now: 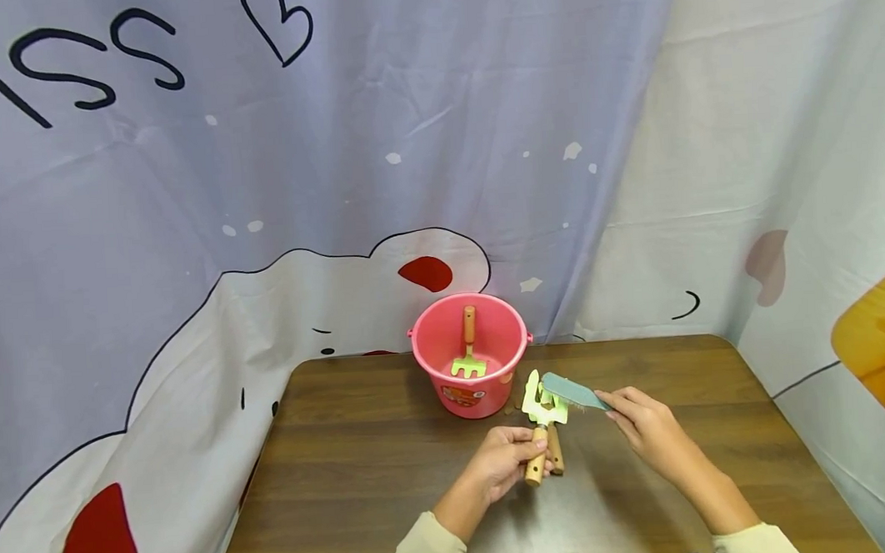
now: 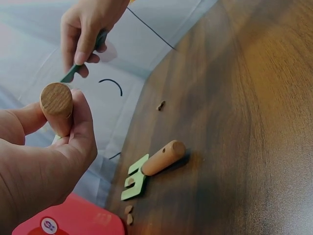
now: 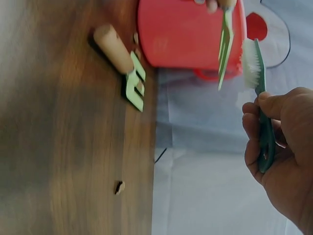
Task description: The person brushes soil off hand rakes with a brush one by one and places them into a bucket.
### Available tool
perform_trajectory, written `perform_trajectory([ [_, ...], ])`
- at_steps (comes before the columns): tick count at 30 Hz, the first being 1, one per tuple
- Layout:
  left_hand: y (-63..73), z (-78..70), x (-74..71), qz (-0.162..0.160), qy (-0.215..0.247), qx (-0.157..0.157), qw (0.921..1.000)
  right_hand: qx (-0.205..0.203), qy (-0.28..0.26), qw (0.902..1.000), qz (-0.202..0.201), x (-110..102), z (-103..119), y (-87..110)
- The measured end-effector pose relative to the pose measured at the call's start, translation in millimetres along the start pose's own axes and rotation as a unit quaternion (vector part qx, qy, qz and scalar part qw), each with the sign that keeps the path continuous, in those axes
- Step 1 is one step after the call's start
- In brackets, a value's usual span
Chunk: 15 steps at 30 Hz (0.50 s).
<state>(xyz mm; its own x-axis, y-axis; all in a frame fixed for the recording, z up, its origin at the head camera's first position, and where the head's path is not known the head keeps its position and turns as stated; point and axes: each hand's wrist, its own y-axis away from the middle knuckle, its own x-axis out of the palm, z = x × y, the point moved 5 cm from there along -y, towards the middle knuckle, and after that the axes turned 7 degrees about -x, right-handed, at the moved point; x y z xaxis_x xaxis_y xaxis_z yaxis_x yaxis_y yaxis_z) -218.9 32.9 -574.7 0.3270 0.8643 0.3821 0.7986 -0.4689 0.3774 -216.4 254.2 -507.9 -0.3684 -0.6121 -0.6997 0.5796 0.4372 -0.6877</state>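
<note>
My left hand (image 1: 499, 457) grips the wooden handle of a small garden fork (image 1: 537, 465), its light green prongs pointing away over the table. In my right hand (image 1: 646, 426) is a teal brush (image 1: 572, 392), pinched by the handle. Its white bristles (image 3: 251, 63) face the fork's prongs, and the brush head overlaps them in the head view. Below the held fork, a second green fork (image 2: 161, 159) with a wooden handle lies on the table, a brown bit between its prongs.
A pink bucket (image 1: 487, 404) stands at the back of the wooden table (image 1: 348, 482), with another green fork (image 1: 469, 329) leaning inside. Small brown crumbs (image 2: 160, 105) are scattered on the tabletop. Printed fabric (image 1: 480, 141) hangs behind the table.
</note>
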Motion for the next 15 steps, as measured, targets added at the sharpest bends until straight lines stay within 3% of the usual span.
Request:
perform_trajectory([
  [7,-2.6,-0.8,-0.1,0.001,0.002,0.0,1.0,-0.048,-0.019,0.9987,0.004,5,23,2.3],
  [15,-1.6,2.2,2.7,0.0,0.0,-0.005,1.0,-0.042,0.025,0.9987,0.017,12,19,4.6],
])
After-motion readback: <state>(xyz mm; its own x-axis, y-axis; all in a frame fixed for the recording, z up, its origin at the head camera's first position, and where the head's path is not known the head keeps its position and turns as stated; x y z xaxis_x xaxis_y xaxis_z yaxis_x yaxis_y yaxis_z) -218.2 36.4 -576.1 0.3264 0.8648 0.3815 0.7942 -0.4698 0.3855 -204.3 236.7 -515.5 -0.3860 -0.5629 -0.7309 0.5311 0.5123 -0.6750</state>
